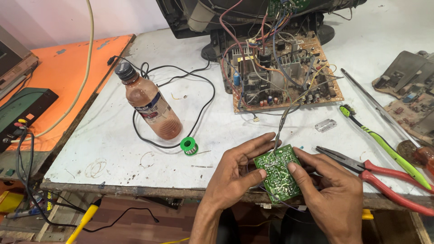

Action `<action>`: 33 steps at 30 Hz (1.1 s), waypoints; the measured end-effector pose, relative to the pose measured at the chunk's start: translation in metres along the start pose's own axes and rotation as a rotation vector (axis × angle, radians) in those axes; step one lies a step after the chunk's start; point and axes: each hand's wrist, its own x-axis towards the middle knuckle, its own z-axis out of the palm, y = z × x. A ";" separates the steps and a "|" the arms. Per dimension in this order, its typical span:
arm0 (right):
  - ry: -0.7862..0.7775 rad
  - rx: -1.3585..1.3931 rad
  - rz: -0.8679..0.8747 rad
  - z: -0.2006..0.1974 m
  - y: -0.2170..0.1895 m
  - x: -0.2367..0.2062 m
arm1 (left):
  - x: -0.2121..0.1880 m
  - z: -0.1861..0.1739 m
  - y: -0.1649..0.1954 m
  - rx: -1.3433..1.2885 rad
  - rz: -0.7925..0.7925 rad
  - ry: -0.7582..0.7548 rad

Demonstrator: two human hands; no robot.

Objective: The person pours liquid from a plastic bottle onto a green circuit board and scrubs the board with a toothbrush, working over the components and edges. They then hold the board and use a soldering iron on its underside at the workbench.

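A small green circuit board is held at the near edge of the table, solder side up. My left hand grips its left edge with thumb on top. On the other side, my right hand pinches its right edge. Thin wires run from the small board up to a large brown circuit board crowded with components and coloured wires, lying in front of a dark television casing.
A brown plastic bottle stands left on the white table, beside a black cable and a green solder spool. Red-handled pliers, a green toothbrush and a long screwdriver lie right. An orange bench sits left.
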 end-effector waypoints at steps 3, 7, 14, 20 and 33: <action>-0.011 0.025 -0.005 0.000 0.001 0.001 | 0.000 0.000 0.000 0.004 0.010 0.002; -0.004 0.022 0.000 0.001 0.001 0.001 | 0.000 0.001 0.001 0.039 0.012 0.005; -0.008 0.057 0.065 0.001 -0.004 -0.002 | -0.003 0.003 0.002 0.059 0.026 0.010; -0.012 0.093 0.053 0.001 -0.004 -0.001 | -0.002 0.004 0.001 0.060 0.030 0.021; -0.014 0.110 0.051 0.001 -0.003 0.000 | -0.001 0.005 0.002 0.087 0.036 0.011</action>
